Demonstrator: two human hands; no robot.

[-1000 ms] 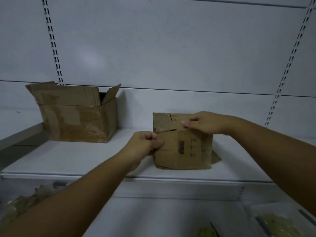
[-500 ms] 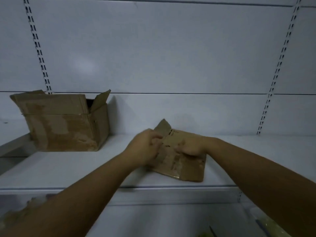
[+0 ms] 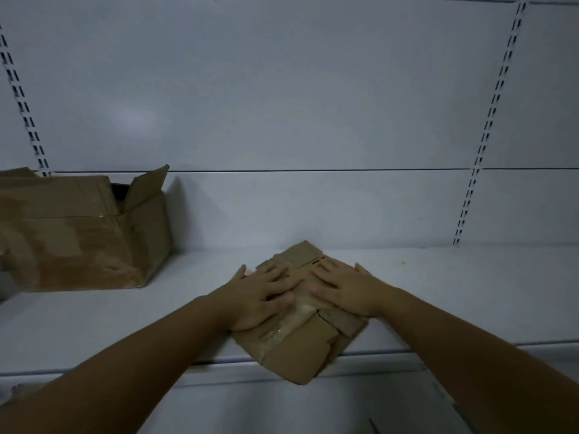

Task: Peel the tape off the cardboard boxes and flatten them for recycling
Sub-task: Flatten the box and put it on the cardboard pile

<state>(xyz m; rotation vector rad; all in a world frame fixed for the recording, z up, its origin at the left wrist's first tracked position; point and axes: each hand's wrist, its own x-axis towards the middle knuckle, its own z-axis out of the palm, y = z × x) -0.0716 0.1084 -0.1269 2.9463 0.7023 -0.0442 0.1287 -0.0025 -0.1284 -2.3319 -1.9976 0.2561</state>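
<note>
The grip of both hands is spread: the left hand (image 3: 260,296) and the right hand (image 3: 344,292) lie palm down with straight fingers, pressing side by side on the small box (image 3: 300,349). Their inner fingers nearly meet over its middle; whether they touch cannot be told.

The small box lies squashed flat on the white shelf (image 3: 454,296), turned cornerwise, with its near corner jutting out past the shelf's front edge and its far corner pointing at the back panel (image 3: 282,89). A strip of clear tape (image 3: 283,327) runs across its top face, from under the left hand toward the near edge. A torn flap shows just below the right hand.

Well to the left of the small box, on the same shelf, stands a larger open box (image 3: 78,245), upright, its flaps raised. Behind the small box rises the back panel, with one slotted upright (image 3: 488,126) up to the right and another (image 3: 23,101) up to the left.
</note>
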